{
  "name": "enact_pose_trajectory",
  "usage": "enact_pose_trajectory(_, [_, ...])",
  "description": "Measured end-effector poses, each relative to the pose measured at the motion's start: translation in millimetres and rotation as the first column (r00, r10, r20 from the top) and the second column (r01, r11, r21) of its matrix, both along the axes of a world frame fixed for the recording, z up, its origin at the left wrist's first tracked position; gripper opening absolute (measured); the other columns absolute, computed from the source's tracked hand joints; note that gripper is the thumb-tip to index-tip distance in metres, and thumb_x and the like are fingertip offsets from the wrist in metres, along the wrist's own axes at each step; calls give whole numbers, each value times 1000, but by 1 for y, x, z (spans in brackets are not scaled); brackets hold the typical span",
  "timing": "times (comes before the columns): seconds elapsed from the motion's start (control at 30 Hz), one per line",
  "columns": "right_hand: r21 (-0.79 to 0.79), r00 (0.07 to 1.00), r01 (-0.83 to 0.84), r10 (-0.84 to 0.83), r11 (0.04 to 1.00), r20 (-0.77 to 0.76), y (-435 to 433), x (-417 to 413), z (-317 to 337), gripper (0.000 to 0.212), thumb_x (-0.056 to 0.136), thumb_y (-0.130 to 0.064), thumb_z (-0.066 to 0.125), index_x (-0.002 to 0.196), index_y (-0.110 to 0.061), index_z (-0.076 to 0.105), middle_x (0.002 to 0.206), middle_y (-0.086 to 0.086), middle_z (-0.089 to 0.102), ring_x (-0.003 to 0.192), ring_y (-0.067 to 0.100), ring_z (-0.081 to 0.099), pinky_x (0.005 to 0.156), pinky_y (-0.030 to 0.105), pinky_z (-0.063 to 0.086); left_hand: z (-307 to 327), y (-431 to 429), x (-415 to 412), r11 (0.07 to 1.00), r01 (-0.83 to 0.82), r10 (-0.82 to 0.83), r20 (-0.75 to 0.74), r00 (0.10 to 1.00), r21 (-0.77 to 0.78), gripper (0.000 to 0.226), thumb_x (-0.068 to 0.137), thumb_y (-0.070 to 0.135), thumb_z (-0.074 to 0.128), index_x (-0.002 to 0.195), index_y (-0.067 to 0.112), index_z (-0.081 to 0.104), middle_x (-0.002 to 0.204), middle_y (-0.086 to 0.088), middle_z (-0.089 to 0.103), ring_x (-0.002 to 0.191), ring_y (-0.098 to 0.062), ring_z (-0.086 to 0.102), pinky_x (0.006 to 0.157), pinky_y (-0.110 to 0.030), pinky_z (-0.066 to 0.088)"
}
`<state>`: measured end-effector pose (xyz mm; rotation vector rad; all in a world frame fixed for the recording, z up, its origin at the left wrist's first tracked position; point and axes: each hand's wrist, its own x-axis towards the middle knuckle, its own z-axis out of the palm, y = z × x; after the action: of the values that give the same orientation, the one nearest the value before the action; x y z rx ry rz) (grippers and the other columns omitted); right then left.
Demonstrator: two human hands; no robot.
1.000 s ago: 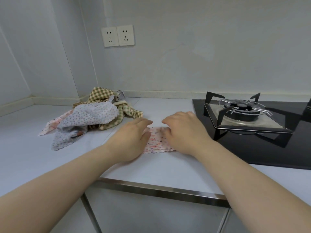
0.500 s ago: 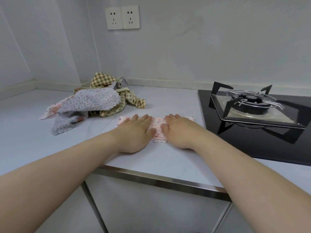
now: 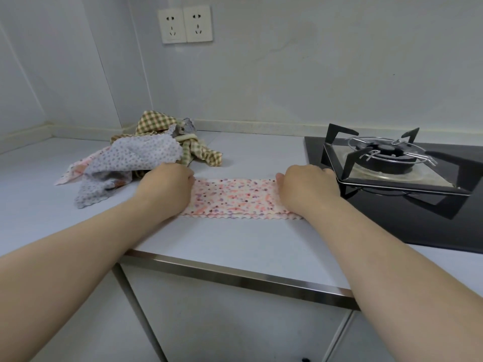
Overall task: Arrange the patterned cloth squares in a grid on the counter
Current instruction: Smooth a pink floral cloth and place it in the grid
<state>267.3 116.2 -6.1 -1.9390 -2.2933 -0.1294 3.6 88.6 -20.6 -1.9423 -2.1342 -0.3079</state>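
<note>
Two grips rest on the pink dotted cloth [image 3: 235, 198], flat mid-bench [image 3: 235, 244]: left grip [image 3: 167, 184] on its 9 o'clock end, right grip [image 3: 305, 186] on its 3 o'clock end. Fingers hidden; pinching or pressing cannot be told. Cloth pile [image 3: 136, 158] at 10 o'clock, gas burner [image 3: 386, 158] at 2 o'clock.

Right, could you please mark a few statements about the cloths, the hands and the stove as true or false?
1. The pink cloth lies flat on the counter. True.
2. The right hand rests on the cloth's end nearer the stove. True.
3. A pot stands on the stove. False: its burner is bare.
4. The checked cloth is laid out flat. False: it lies crumpled behind the left hand.
</note>
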Motion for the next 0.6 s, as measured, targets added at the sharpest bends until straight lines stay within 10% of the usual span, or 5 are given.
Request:
enact_pose_trajectory(0.23, [-49,990,-21,14,999,-142,10,0,-3,28,98,-34,40,117,-16,51,125,10,49,123,32,37,98,45,31,0,2,-4,999,-22,29,186,982,-39,20,102,32,49,113,21,63,117,-10,54,112,-32,49,100,-47,44])
enact_pose_trajectory(0.6, [-102,937,-70,30,992,-347,12,8,2,16,93,-36,52,101,-29,64,99,-7,65,119,26,47,97,40,29,14,-11,13,989,12,-90,545,833,145,13,99,13,56,105,15,45,82,-4,57,67,-15,52,53,-28,34])
